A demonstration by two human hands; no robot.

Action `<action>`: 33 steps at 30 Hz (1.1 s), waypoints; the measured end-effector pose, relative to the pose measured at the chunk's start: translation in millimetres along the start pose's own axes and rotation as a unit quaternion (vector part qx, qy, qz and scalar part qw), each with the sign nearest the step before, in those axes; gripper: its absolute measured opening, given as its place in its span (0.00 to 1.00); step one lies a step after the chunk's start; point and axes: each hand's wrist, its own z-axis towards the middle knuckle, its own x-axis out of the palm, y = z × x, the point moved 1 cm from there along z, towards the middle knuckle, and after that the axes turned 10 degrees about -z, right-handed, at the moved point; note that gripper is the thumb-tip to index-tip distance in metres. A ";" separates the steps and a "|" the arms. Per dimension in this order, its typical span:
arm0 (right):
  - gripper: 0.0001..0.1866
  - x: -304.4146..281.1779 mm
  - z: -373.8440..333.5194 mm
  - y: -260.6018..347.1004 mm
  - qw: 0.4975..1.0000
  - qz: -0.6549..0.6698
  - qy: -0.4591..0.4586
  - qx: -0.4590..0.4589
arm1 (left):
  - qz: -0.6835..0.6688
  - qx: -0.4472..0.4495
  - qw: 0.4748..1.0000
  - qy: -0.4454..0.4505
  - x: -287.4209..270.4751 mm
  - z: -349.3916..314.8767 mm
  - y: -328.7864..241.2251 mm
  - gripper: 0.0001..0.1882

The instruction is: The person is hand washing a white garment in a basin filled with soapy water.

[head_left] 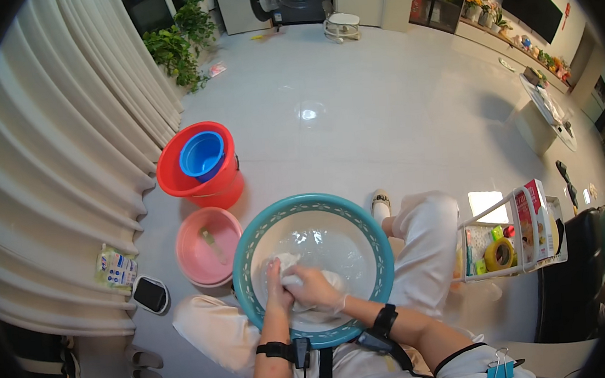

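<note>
The room has a shiny white tiled floor (353, 114), and long cream curtains (52, 173) hang down the left side. Some green plants (177, 46) sit by the curtains at the far end. A person sits low with a big teal basin (250, 243) between the knees, and there is water in it. A white cloth (308, 282) lies in the water near the closer side of the basin. Both hands are on the cloth. The left hand (277, 289) is curled tight around the left part of the cloth and squeezes it. The right hand (315, 289) wears a thin clear glove and is closed over the middle of the cloth, pressing on it. The two hands touch each other. Each wrist has a black strap with a small black box on it. To the left of the teal basin sits a pink basin (208, 250), just beside it. Behind the pink one stands a red bucket (199, 179) with a small blue tub (202, 154) inside it. A small packet (115, 268) and a dark phone (149, 294) lie on the floor near the curtains. On the right is a white wire rack (512, 233) with a roll of yellow tape (499, 253) and a box in it.
</note>
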 end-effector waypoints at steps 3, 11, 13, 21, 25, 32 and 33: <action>0.13 8.2 -16.7 17.1 0.990 -0.043 -0.056 -0.123 | -0.016 -0.083 0.992 0.089 -1.7 4.3 9.9 0.25; 0.11 -10.5 20.8 -3.6 0.931 -0.225 -0.120 -0.260 | -0.003 -0.101 0.994 0.039 64.5 -36.6 28.2 0.24; 0.12 -29.3 38.1 -27.6 0.946 -0.259 -0.138 -0.136 | 0.005 -0.095 0.995 0.017 85.3 -46.7 32.0 0.24; 0.15 -76.5 56.2 -77.5 0.905 -0.409 -0.070 0.092 | 0.187 0.178 0.962 -0.087 57.0 -25.9 7.4 0.26; 0.19 -52.9 46.2 -95.0 0.876 -0.477 -0.052 0.040 | 0.128 0.117 0.978 -0.116 58.8 -23.1 21.9 0.31; 0.19 -16.4 13.2 -58.3 0.988 -0.151 0.036 0.020 | 0.041 0.026 0.992 -0.115 69.7 -29.9 16.1 0.31; 0.16 -16.7 3.2 -44.1 0.990 -0.138 0.008 -0.011 | 0.040 -0.017 0.995 -0.088 70.8 -33.5 13.2 0.31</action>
